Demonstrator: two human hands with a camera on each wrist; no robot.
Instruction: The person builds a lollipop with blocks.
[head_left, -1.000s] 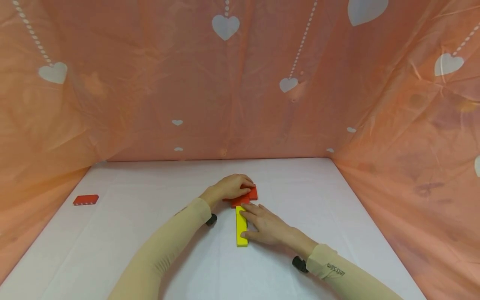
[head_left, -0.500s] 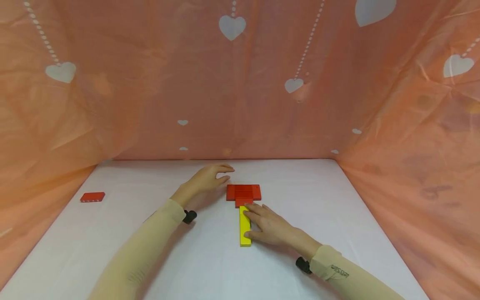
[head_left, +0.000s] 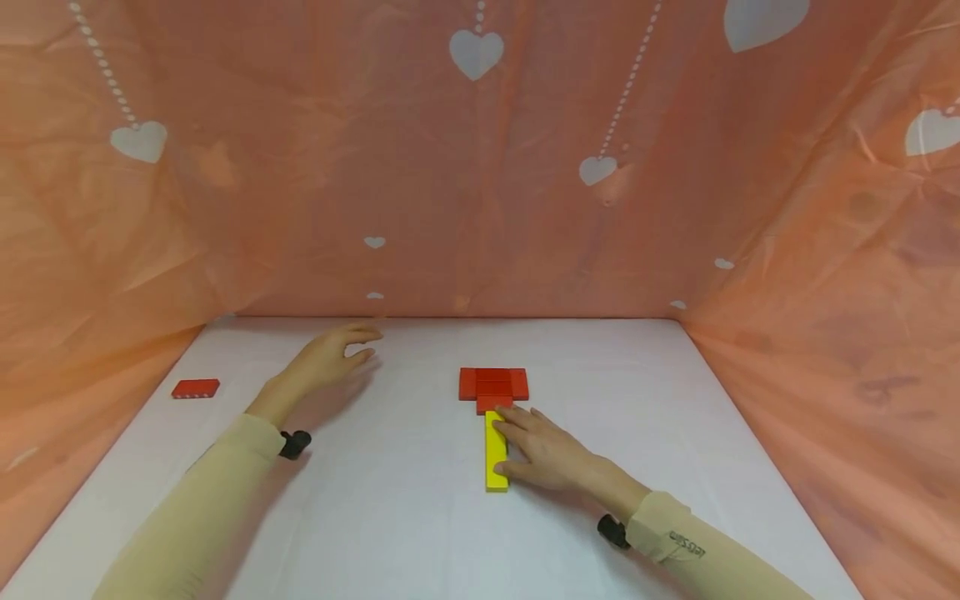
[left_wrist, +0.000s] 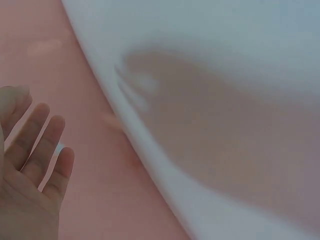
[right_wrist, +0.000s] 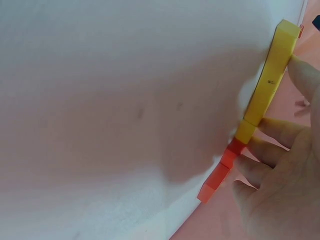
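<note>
My left hand (head_left: 326, 357) hovers over the back left of the white table, fingers extended and holding nothing; the left wrist view also shows its fingers spread apart. My right hand (head_left: 551, 452) lies along the right side of a yellow strip (head_left: 495, 458), fingertips and thumb touching it. In the right wrist view a seam divides the strip into a long yellow block (right_wrist: 270, 75) and a short yellow block (right_wrist: 245, 131). Flat red blocks (head_left: 493, 387) form a T shape just beyond the strip's far end. My right fingertips reach the lowest red piece.
A separate red block (head_left: 196, 389) with pale dots on its front edge lies at the table's left, beyond my left hand. Orange cloth (head_left: 480, 208) with white hearts surrounds the white tabletop (head_left: 405, 508) at the back and both sides.
My left hand has let go of the red blocks and swung left across the table, toward the separate red block. My right hand stays at the yellow strip. The head view has shifted slightly.
</note>
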